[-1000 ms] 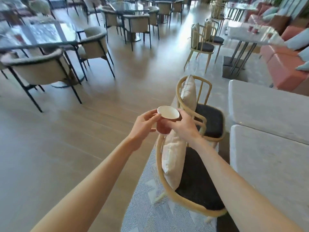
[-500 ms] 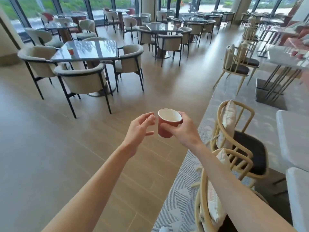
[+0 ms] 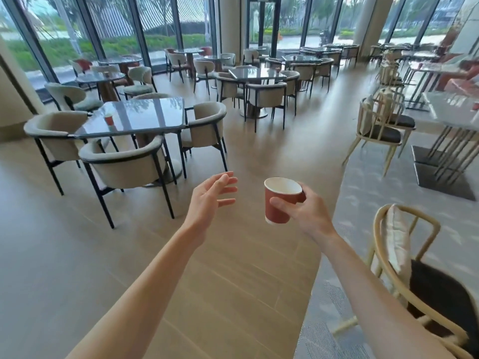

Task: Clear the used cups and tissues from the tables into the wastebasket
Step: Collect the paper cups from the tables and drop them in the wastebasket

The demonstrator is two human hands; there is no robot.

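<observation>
Head view: dining hall, wood floor (image 3: 233, 294); grey table (image 3: 134, 117) ahead on my left, ringed by chairs (image 3: 124, 164), and a cane chair (image 3: 404, 257) at my right. My right hand (image 3: 305, 213) grips a cup (image 3: 278, 200): red-brown paper wall, white inside, white band at the base, upright with a slight tilt, nothing visible inside. A second cup (image 3: 109, 119), same red, stands on the grey table near its left edge.

Against the frame half a second back: my left hand (image 3: 210, 200) has drawn further away from the held cup, and the gap between them is wider. The view has lifted, so more windows show and the grey table sits lower in frame.

Held cup sits in front of my right palm, thumb across its near wall, fingers curled round the far side, clear of the floor. Left hand: empty, fingers spread and relaxed, well apart from the cup.
</observation>
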